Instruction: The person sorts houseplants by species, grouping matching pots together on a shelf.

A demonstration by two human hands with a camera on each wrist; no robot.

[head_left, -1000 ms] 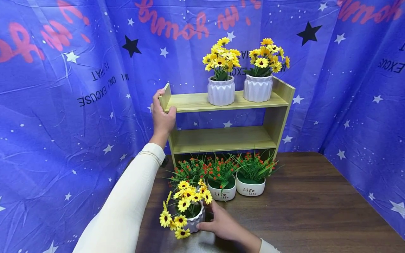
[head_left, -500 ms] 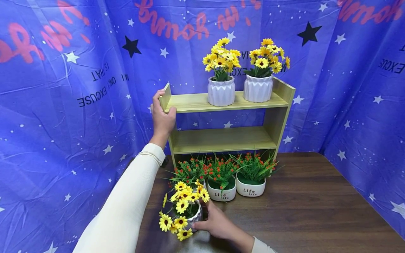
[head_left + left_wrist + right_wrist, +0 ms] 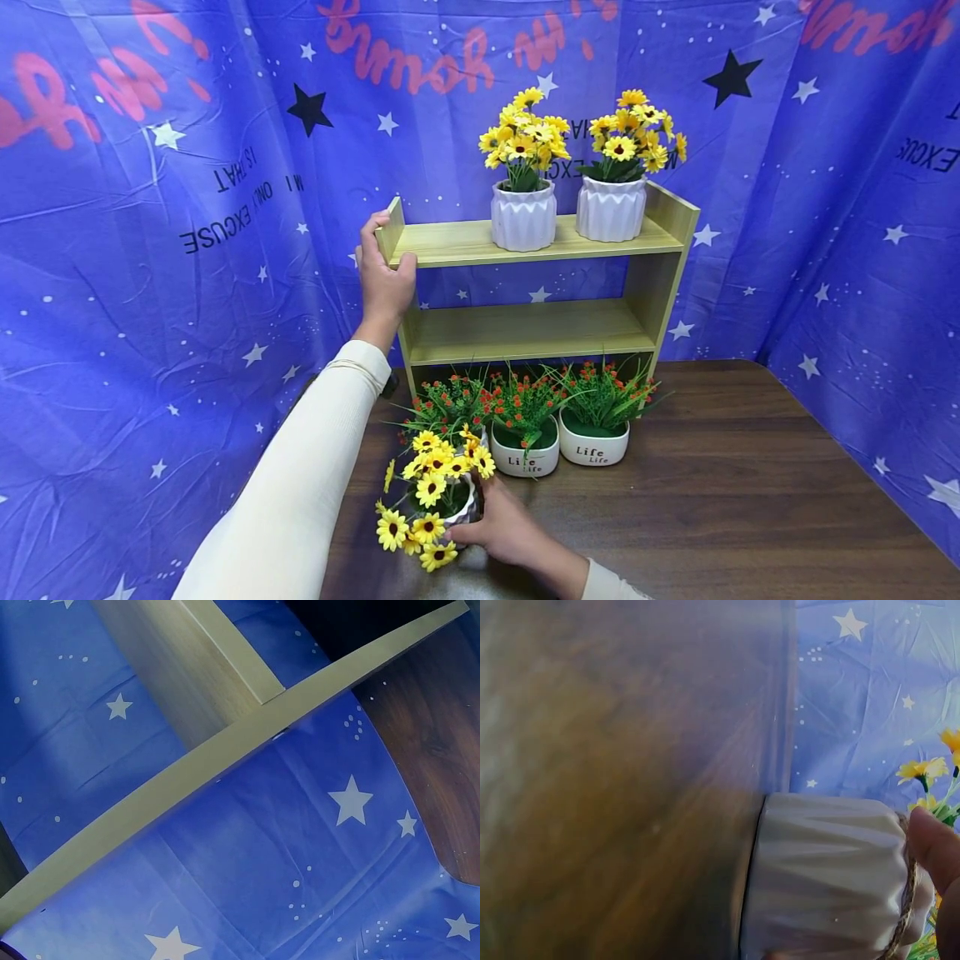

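Note:
My left hand [image 3: 386, 287] grips the top of the left side panel of a light wooden shelf [image 3: 450, 242], thumb at the front. That panel [image 3: 187, 776] crosses the left wrist view, where no fingers show. At the table's front left, my right hand [image 3: 510, 525] holds a potted plant of yellow daisy-like flowers [image 3: 431, 489] by its pot. In the right wrist view the white fluted pot [image 3: 829, 877] has twine round its rim, and its base meets the brown tabletop. The thumb [image 3: 934, 840] lies at the rim; the other fingers are mostly hidden.
Two more yellow-flowered plants in white pots [image 3: 523, 218] [image 3: 611, 210] stand on the top shelf. Red-flowered plants in white "Life" planters [image 3: 528, 458] [image 3: 592, 447] line the shelf's foot; a third is partly hidden. A blue star-print curtain [image 3: 225, 333] surrounds the dark wooden table [image 3: 712, 483].
My right hand has shifted slightly left with the yellow-flowered pot, mostly in the first half second. My left hand keeps its grip on the shelf.

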